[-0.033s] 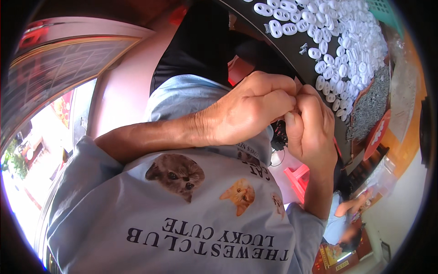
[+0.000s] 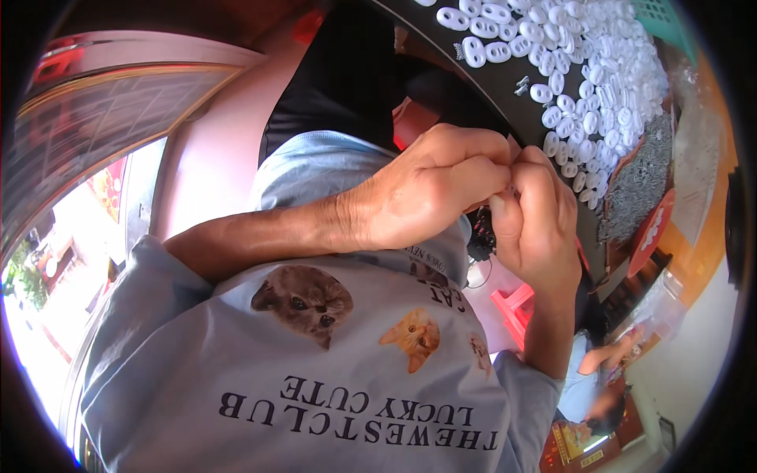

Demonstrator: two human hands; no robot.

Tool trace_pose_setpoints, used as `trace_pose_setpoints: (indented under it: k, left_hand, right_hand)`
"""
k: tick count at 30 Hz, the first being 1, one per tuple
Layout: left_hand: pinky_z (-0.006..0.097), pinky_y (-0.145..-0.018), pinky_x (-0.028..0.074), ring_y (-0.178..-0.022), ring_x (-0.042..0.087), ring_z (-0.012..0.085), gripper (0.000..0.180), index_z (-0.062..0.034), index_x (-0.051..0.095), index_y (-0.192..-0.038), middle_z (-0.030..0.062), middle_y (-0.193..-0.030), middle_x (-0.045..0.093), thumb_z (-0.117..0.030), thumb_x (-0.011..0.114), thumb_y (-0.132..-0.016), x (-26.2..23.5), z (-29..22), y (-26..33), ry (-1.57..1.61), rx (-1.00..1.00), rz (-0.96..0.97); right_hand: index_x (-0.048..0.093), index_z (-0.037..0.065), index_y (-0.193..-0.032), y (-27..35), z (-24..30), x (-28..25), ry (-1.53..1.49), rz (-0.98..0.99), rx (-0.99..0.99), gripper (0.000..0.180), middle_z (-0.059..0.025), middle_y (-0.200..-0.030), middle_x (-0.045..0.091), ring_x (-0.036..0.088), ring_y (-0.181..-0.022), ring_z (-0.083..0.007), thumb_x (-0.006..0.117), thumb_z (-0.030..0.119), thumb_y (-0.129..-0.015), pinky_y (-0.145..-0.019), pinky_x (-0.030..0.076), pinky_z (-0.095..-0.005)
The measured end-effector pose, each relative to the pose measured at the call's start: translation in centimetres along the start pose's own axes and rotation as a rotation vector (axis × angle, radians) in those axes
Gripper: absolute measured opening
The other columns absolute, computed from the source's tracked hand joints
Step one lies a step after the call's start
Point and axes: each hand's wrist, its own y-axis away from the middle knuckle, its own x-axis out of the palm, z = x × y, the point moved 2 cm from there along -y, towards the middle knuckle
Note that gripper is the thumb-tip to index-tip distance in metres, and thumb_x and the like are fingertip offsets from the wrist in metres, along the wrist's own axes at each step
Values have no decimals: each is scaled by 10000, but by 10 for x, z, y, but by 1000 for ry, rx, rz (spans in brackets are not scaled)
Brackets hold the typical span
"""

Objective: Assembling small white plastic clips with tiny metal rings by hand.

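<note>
My left hand (image 2: pixel 430 193) and my right hand (image 2: pixel 536 225) meet in front of my chest, fingertips pressed together at the edge of a dark table (image 2: pixel 505 91). Both pinch a small part (image 2: pixel 510 189) that is almost wholly hidden by the fingers; its shape cannot be made out. Just beyond the hands, a heap of white oval plastic pieces (image 2: pixel 587 75) is spread over the table. My pale blue shirt with cat pictures (image 2: pixel 331 370) fills the lower part of the view.
A tray of several small grey metal parts (image 2: pixel 643 177) sits right of the white pieces, with a green basket (image 2: pixel 662 16) at the top right. A pink stool (image 2: pixel 516 303) stands below the hands. Another person (image 2: pixel 591 370) sits at the lower right.
</note>
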Motion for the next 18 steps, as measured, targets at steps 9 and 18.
trace_pose_setpoints:
  k: [9, 18]
  left_hand:
    - [239, -652, 393, -724, 457, 81, 202, -7, 545, -902, 8, -792, 494, -174, 482, -996, 4, 8, -7, 117, 49, 83]
    - [227, -629, 366, -695, 452, 70, 175, -12, 529, -870, 2, -751, 500, -144, 515, -983, 12, 19, -17, 78, 55, 122]
  right_hand:
    - [498, -2, -934, 22, -3, -17, -225, -14, 186, 250, -89, -700, 462, 446, -524, -202, 649, 193, -892, -460, 369, -318]
    - [568, 34, -849, 116, -66, -107, 51, -728, 833, 215, 71, -585, 344, 274, -498, -16, 528, 199, -981, -450, 207, -211]
